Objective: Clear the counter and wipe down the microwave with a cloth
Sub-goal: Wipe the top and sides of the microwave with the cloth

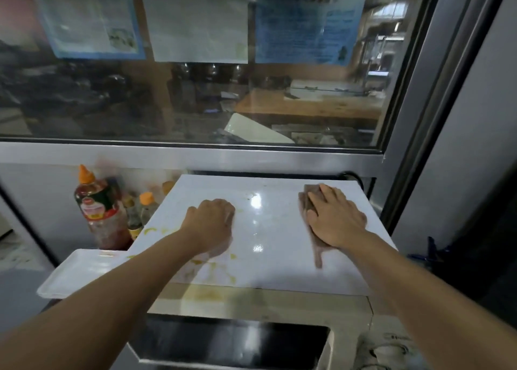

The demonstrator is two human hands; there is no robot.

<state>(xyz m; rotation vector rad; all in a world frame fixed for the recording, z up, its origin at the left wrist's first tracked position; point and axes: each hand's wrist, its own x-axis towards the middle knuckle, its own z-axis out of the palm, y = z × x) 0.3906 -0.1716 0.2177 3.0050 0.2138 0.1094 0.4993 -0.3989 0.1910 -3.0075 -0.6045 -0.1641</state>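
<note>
The white microwave point(268, 260) stands below me, its flat top glossy and its dark door point(229, 341) at the bottom of the view. Yellow stains point(223, 274) mark the top's left front part. A brown cloth point(317, 253) lies on the right side of the top. My right hand point(335, 218) presses flat on the cloth with straight fingers. My left hand point(209, 224) rests on the left middle of the top, just behind the stains. Its fingers are curled under, with nothing seen in them.
A large sauce bottle point(100, 210) with an orange cap and several small bottles point(145, 204) stand left of the microwave. A white tray point(81, 274) lies at its front left corner. A glass window point(195, 90) rises behind. A metal frame point(414, 134) stands on the right.
</note>
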